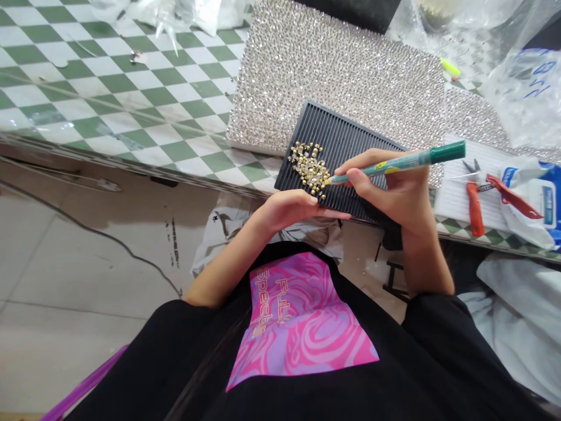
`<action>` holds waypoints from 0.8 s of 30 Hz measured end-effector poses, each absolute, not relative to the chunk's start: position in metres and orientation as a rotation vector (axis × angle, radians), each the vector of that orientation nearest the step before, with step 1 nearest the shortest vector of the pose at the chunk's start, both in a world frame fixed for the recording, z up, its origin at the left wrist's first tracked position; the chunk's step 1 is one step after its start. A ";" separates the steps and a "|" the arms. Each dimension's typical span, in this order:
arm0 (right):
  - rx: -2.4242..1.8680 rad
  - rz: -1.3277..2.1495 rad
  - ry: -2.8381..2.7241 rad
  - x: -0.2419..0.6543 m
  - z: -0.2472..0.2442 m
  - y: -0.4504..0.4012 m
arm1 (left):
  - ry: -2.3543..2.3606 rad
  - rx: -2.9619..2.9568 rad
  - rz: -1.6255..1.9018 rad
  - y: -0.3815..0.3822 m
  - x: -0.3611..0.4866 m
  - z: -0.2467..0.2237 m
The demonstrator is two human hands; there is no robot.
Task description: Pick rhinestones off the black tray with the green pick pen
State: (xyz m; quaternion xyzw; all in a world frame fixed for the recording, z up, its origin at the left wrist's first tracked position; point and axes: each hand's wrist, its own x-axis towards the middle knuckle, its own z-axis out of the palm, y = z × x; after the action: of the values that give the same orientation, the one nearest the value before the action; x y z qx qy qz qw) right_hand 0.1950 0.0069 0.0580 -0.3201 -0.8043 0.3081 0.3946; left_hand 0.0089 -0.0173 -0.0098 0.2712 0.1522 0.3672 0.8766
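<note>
My right hand (pixel 390 187) is closed around a green pen (pixel 403 162) with a darker green end. Its yellowish tip points down at the edge of a pile of small gold-coloured rhinestones (pixel 309 166). The stones lie on the left part of a black ridged tray (pixel 339 137). My left hand (pixel 291 207) grips the tray's near edge, thumb on the rim by the stones and fingers along and partly under it. Behind the tray, and partly covered by it, lies a large panel (pixel 342 70) packed with silvery rhinestones.
Red-handled pliers (pixel 475 204) rest on a white ridged sheet (pixel 451 187) at right, beside a blue-and-white packet (pixel 543 199). Clear plastic bags (pixel 526 93) and a yellow marker (pixel 450 68) lie farther back. The green-checkered table (pixel 131 88) extends left. A cable (pixel 100 234) crosses the floor.
</note>
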 end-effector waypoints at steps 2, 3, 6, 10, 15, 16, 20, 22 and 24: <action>-0.801 0.771 -2.005 0.196 0.059 0.006 | 0.342 0.577 0.756 -0.017 0.009 -0.009; -0.805 0.766 -1.980 0.198 0.059 0.005 | 0.354 0.586 0.747 -0.017 0.009 -0.008; -0.825 0.717 -1.882 0.210 0.060 0.004 | 0.381 0.600 0.741 -0.017 0.008 -0.009; -0.941 0.513 -1.700 0.245 0.057 0.007 | 0.403 0.586 0.777 -0.018 0.006 -0.013; -1.021 0.299 -1.492 0.302 0.041 0.015 | 0.432 0.577 0.793 -0.019 0.006 -0.015; -1.033 0.270 -1.461 0.311 0.037 0.016 | 0.452 0.583 0.791 -0.020 0.006 -0.014; -1.088 0.215 -1.350 0.333 0.020 0.021 | 0.596 0.598 0.806 -0.021 0.005 -0.012; -1.121 0.241 -1.341 0.337 0.015 0.021 | 0.669 0.594 0.824 -0.021 0.004 -0.011; -1.146 0.260 -1.353 0.337 0.012 0.021 | 0.737 0.589 0.827 -0.021 0.004 -0.008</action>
State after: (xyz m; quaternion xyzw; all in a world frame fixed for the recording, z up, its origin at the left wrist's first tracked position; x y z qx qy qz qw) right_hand 0.3374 0.0206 0.0116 -0.4992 -0.5895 0.1132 0.6249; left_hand 0.0038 -0.0210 -0.0084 0.2755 0.3449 0.3869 0.8096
